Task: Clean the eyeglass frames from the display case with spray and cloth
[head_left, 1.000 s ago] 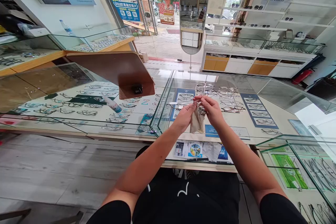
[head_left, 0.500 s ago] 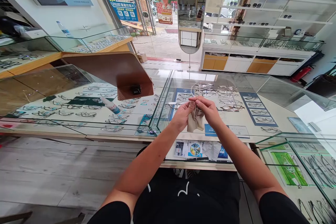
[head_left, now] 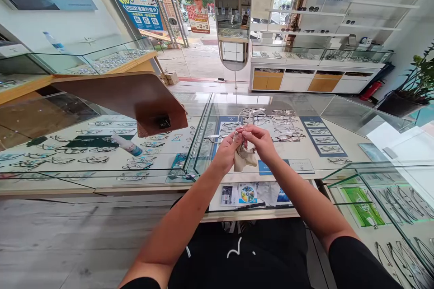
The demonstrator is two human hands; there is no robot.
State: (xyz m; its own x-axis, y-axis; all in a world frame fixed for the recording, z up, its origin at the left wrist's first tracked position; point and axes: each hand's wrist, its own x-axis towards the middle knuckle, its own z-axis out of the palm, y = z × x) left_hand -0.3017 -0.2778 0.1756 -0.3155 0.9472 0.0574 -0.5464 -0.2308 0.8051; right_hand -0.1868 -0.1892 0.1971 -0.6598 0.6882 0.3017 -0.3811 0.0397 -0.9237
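Observation:
Over the glass counter, my left hand [head_left: 225, 153] is closed on a beige cleaning cloth [head_left: 244, 160] and a thin-framed pair of eyeglasses. My right hand [head_left: 260, 142] meets it from the right, its thumb and fingers pinched at the eyeglasses and the cloth's upper edge. The cloth hangs bunched below the fingers. A thin temple with a white tag [head_left: 213, 136] sticks out left of my left hand. Fingers and cloth hide most of the lenses and frame.
Rows of eyeglasses [head_left: 288, 137] lie inside the glass counter [head_left: 200, 172]. A brown panel [head_left: 135, 99] and a white spray bottle [head_left: 128, 145] stand to the left. White sheets [head_left: 395, 144] lie on the right. A tall mirror [head_left: 233, 56] stands beyond the counter.
The view has turned slightly right, so the scene sits further left. Both hands stay together at the eyeglasses; the cloth's hanging part has shifted and now flares to the right.

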